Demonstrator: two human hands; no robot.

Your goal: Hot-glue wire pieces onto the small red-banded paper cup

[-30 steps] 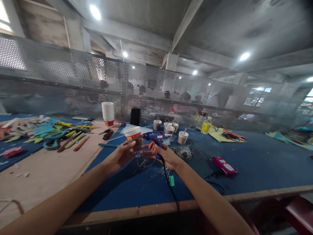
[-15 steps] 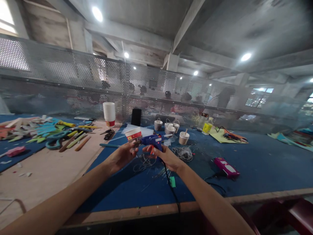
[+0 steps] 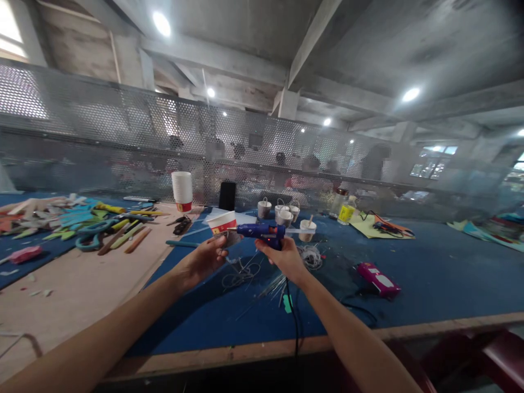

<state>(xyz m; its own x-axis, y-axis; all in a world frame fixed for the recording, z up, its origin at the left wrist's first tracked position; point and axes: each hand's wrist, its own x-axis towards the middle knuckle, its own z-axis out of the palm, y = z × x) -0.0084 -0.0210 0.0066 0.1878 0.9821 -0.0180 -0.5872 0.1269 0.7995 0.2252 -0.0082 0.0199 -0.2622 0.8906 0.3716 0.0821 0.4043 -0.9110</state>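
Note:
My right hand [image 3: 285, 257] grips a blue hot glue gun [image 3: 262, 232] held level above the blue table mat [image 3: 429, 278], its nozzle pointing left and its black cord [image 3: 295, 322] hanging over the table's front edge. My left hand [image 3: 204, 257] holds a small grey piece [image 3: 229, 238] just in front of the nozzle. A white and red paper cup [image 3: 222, 221] stands right behind that piece. Loose thin wire [image 3: 241, 271] lies on the mat under my hands.
A stack of paper cups [image 3: 182, 190], a black phone [image 3: 226, 195] and several small white pots [image 3: 284, 213] stand farther back. Scissors and coloured strips [image 3: 94, 229] lie at left on a brown board [image 3: 77, 284]. A pink object [image 3: 376, 278] lies at right. A perforated metal screen [image 3: 123, 142] closes the back.
My right hand has swung the glue gun from tilted to level and shifted it slightly right. My left hand stays by the nozzle with the grey piece.

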